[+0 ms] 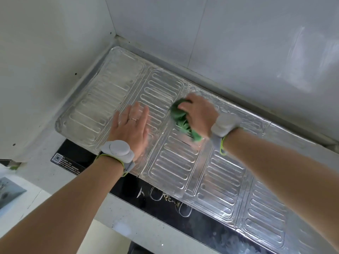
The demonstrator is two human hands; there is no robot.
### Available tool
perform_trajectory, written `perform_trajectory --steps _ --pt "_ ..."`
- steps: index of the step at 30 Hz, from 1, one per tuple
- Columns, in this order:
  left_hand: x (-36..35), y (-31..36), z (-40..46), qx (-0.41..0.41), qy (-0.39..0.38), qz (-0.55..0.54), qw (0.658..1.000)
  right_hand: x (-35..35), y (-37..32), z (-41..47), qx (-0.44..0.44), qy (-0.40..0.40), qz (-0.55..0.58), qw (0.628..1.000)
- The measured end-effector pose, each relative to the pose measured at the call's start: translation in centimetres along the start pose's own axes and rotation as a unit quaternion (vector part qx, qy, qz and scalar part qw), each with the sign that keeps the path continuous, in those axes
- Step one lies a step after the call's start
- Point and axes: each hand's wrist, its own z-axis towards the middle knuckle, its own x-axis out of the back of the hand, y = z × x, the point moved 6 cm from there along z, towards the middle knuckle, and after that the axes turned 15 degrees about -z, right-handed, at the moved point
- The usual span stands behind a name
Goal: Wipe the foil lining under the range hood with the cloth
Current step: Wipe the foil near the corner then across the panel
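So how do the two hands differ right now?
The left hand lies flat with straight fingers pressed on the foil lining; the right hand is curled around the green cloth. The left hand holds nothing and wears a ring; no ring shows on the right. The right hand is blurred more strongly. Both wear grey wrist devices and reach up to the foil.

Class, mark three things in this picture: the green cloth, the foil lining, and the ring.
green cloth (180,118): head view, on the bunched fabric below the right hand's fingers.
foil lining (183,169): head view, on a bare ribbed panel.
ring (133,119): head view, on the band on a left-hand finger.
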Motion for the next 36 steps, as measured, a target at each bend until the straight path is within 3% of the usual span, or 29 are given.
perform_trajectory --steps 3,5,11,13,17,21,23,25,28,32,34,36 --pt "-1.6 1.5 -0.6 -0.032 -0.022 0.012 0.999 0.4 4.4 2.2 -0.115 0.032 -0.045 0.992" --pt "-2.3 2.3 -0.7 -0.044 -0.024 0.017 0.999 -0.1 4.8 2.0 -0.138 0.016 -0.05 0.989" --pt "-2.8 2.4 -0.7 -0.044 -0.04 0.033 0.998 -0.7 -5.4 -5.2 0.076 -0.025 0.044 0.996" --pt "-3.0 2.7 -0.5 -0.048 -0.051 0.04 0.997 -0.6 -6.2 -6.8 0.11 -0.034 0.058 0.992" --pt "-3.3 2.4 -0.4 -0.046 -0.073 0.036 0.996 0.2 -0.9 -4.7 0.03 -0.001 0.056 0.998" --pt "-3.4 2.3 -0.3 -0.049 -0.068 0.039 0.996 0.7 6.2 -2.0 -0.14 0.05 -0.004 0.989" --pt "-3.5 2.4 -0.3 -0.047 -0.07 0.04 0.996 0.5 6.9 -1.9 -0.181 0.051 -0.016 0.982" --pt "-3.6 2.5 -0.3 -0.047 -0.073 0.041 0.995 -0.1 4.8 -2.6 -0.139 0.021 -0.001 0.99" --pt "-3.8 2.6 -0.4 -0.045 -0.082 0.043 0.995 -1.0 -0.5 -5.4 -0.01 -0.024 0.037 0.999" --pt "-3.7 2.5 -0.3 -0.045 -0.073 0.037 0.996 -1.1 -5.2 -9.5 0.122 -0.063 0.055 0.989" --pt "-3.7 2.4 -0.4 -0.043 -0.076 0.035 0.996 -0.9 -4.0 -9.5 0.124 -0.063 0.041 0.989" --pt "-3.8 2.5 -0.5 -0.044 -0.077 0.038 0.995 -0.7 -0.7 -8.4 0.066 -0.055 0.033 0.996"
